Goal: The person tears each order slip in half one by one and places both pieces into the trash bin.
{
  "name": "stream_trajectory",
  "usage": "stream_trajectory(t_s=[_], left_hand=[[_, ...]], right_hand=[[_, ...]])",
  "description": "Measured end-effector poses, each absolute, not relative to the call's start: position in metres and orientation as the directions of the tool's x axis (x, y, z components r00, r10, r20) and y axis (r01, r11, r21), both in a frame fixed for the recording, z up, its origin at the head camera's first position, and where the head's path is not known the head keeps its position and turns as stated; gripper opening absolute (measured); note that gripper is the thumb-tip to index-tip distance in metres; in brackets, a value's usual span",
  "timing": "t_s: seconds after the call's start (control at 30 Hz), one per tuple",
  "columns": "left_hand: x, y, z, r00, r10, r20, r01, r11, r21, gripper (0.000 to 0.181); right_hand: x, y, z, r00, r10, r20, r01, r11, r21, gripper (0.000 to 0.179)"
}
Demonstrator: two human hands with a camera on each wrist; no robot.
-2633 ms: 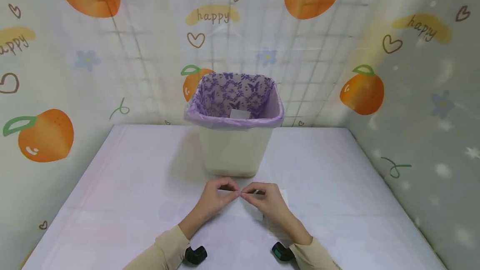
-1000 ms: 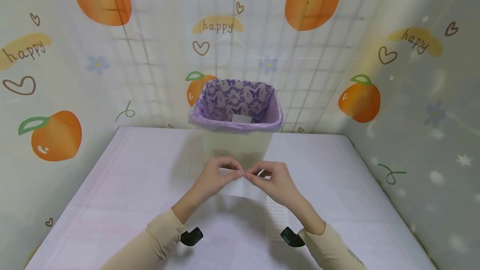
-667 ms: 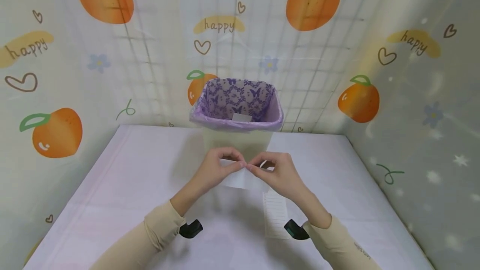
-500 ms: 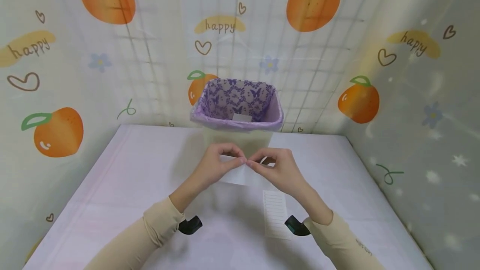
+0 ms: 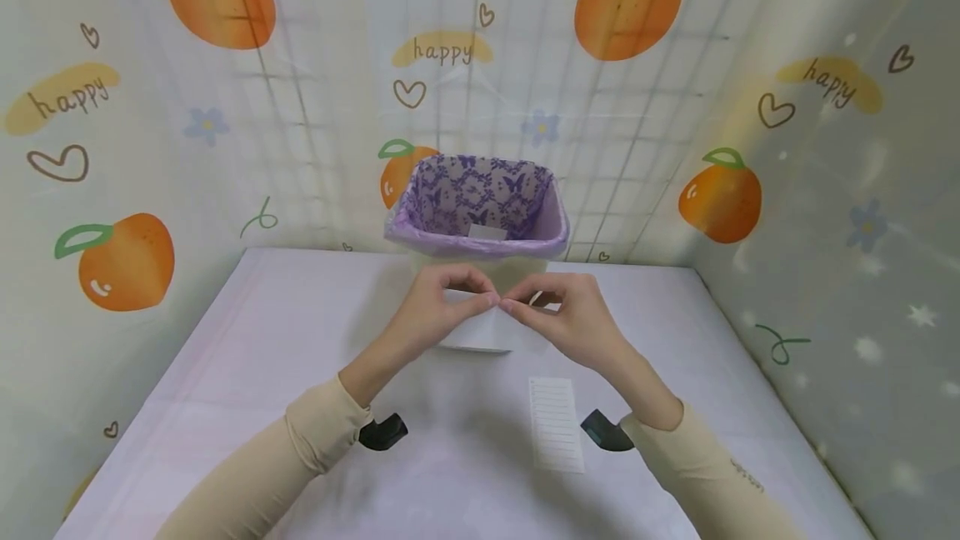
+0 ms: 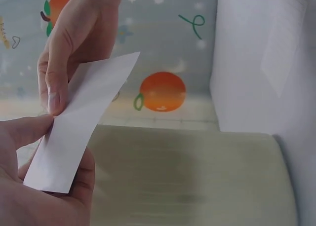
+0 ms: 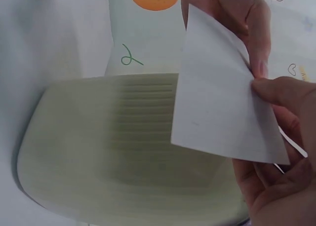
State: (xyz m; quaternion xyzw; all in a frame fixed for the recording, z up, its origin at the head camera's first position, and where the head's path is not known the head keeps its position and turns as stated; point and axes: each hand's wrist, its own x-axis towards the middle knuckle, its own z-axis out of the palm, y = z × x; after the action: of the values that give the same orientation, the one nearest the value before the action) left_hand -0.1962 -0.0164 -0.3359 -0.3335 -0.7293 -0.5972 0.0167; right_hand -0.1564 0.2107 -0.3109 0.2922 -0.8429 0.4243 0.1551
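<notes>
Both hands are pinching the same bit of paper. The left hand's [image 5: 426, 307] grip has it between thumb and fingers, and the right hand's [image 5: 583, 319] grip pinches right beside it, thumb tips about touching. The white slip [image 5: 476, 330] sits between the two grips and hangs a little below them, slightly bent, off the desk [image 5: 315, 332].

What I'd worry about: the pinches are so close that if the hands pull different ways, all the strain lands on one tiny spot and the paper rips, probably crooked. Thin paper held just by fingertips could also slide out if one side eases up, and I reckon it'd flutter down somewhere below the grip. There's a thin white strip by the right fingers in the right wrist view; can't tell if it's a fold or a second layer, so one might go loose.

As for what's around, the bin [image 5: 513, 272] is just beyond both grips, blocking any push forward at this height. Its purple liner [image 5: 472, 248] is folded over the rim, with a white piece [image 5: 487, 232] inside. A lined slip [image 5: 557, 425] lies on the desk, nearer the person than the right grip, beside that wrist's black camera [image 5: 607, 430].
</notes>
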Motion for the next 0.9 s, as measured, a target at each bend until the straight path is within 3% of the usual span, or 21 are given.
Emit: stream_trajectory(t_s=[0.27,0.6,0.9], left_hand=[[-0.196,-0.016,-0.31,-0.734,0.502,0.458,0.552,0.048,0.833,0.004],[-0.2,-0.017,-0.288,-0.752,0.485,0.447,0.537,0.057,0.842,0.004],[-0.212,-0.028,-0.268,-0.73,0.492,0.475,0.552,0.014,0.833,0.005]], right_hand=[[-0.154,0.214,-0.291,-0.781,-0.347,0.52,-0.621,0.515,-0.59,0.002],[-0.16,0.211,-0.272,-0.763,-0.345,0.546,-0.64,0.518,-0.567,0.004],[-0.172,0.201,-0.249,-0.72,-0.365,0.59,-0.684,0.515,-0.516,0.004]])
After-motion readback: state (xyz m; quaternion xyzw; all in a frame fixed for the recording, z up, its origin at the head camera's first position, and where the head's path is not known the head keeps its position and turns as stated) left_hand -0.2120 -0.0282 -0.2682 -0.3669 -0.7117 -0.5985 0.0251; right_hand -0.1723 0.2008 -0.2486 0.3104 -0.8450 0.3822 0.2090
